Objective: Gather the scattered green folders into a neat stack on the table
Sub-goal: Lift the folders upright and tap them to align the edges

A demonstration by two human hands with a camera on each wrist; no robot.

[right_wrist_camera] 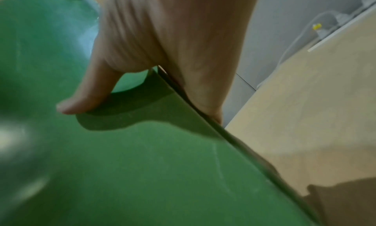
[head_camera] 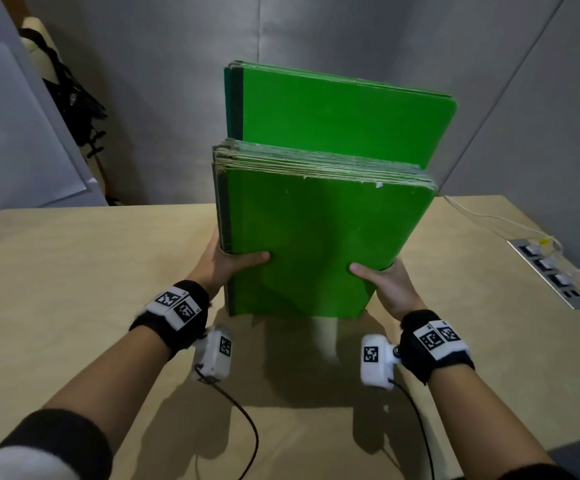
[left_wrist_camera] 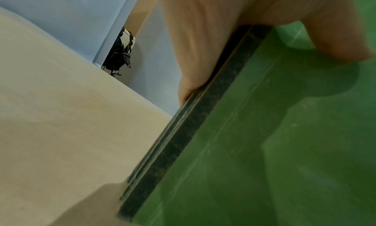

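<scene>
A thick bundle of green folders stands upright on its lower edge on the tan table. Some folders at the back stick up well above the front ones. My left hand grips the bundle's dark spine side, thumb on the front cover and fingers behind. My right hand grips the opposite side the same way. In the left wrist view the thumb presses the green cover beside the dark spine. In the right wrist view the thumb lies on the cover.
A metal socket strip with plugs and white cables is set into the table at the right. Grey walls stand close behind the table. A dark bag hangs at the back left.
</scene>
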